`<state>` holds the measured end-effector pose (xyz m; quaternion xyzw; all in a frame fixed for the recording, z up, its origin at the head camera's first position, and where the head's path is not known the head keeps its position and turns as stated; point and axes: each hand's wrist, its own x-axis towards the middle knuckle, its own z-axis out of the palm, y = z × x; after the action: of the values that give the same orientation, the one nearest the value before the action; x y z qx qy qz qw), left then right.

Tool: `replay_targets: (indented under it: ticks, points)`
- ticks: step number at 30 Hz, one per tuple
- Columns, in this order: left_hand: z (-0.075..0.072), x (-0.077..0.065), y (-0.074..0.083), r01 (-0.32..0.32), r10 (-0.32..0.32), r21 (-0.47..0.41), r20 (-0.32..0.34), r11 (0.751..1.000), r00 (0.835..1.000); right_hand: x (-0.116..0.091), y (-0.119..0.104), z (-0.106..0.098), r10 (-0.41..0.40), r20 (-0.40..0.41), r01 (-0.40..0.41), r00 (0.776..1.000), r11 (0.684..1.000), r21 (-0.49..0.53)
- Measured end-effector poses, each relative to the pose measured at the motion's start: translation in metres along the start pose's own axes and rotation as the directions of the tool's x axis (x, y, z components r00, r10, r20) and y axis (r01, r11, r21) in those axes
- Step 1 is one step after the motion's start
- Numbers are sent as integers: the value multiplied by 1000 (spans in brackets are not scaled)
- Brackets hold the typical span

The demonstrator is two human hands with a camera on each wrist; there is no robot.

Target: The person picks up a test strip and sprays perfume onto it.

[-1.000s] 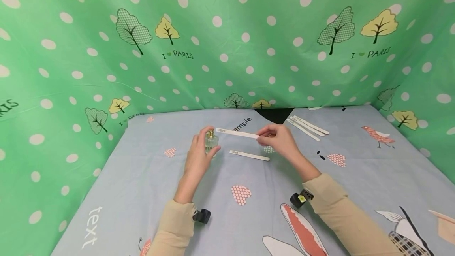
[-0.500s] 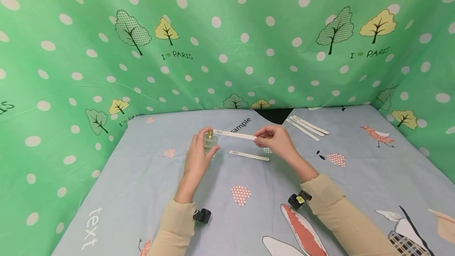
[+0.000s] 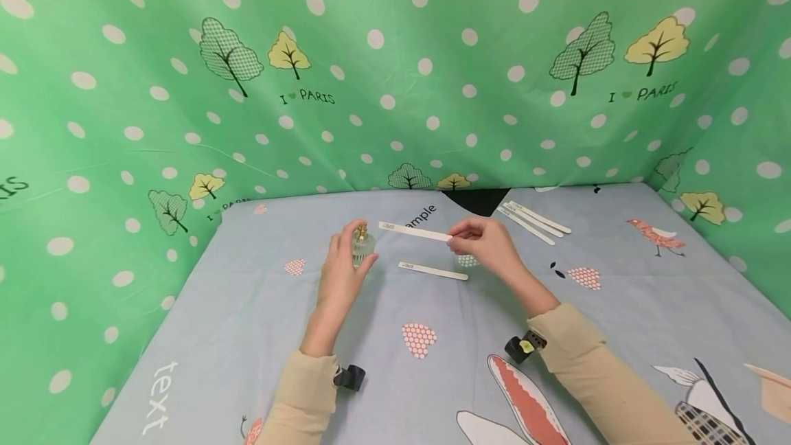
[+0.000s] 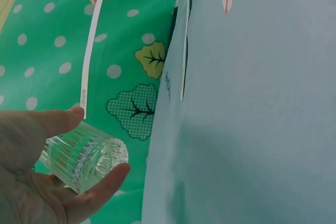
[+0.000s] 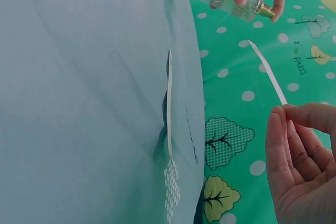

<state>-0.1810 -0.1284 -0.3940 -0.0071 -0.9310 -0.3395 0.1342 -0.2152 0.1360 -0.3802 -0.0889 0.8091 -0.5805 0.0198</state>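
My left hand (image 3: pixel 340 270) grips a ribbed clear-glass perfume bottle (image 4: pixel 86 156) above the table, one finger on its gold spray top (image 5: pixel 267 11). Between thumb and fingers, my right hand (image 3: pixel 485 244) pinches one end of a white paper test strip (image 3: pixel 414 231). The strip's printed end points at the bottle, with a small gap between them in the head view. Below it a second strip (image 3: pixel 434 270) lies on the cloth, also seen edge-on in the right wrist view.
Several more white strips (image 3: pixel 534 222) lie fanned out at the back right, beside a black patch (image 3: pixel 476 200) of the cloth. A grey-blue printed cloth (image 3: pixel 383 390) covers the table. Green dotted fabric (image 3: pixel 346 150) hangs behind and at both sides.
The strip moved left toward the bottle's top, then back right, so the gap between them is wider now. The bottle has shifted slightly left. The strips on the table have not moved.
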Motion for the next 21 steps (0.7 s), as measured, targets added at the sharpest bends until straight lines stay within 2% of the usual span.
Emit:
replay_targets:
  ticks: [7,21]
  points:
    - [-3,1,-1,3,-3,-1,17,1000,1000,1,1,-8,29,-17,-29,999,1000,2]
    - [-6,3,-3,17,-17,-9,30,1000,999,4,4,-31,12,-79,-13,997,1000,-10]
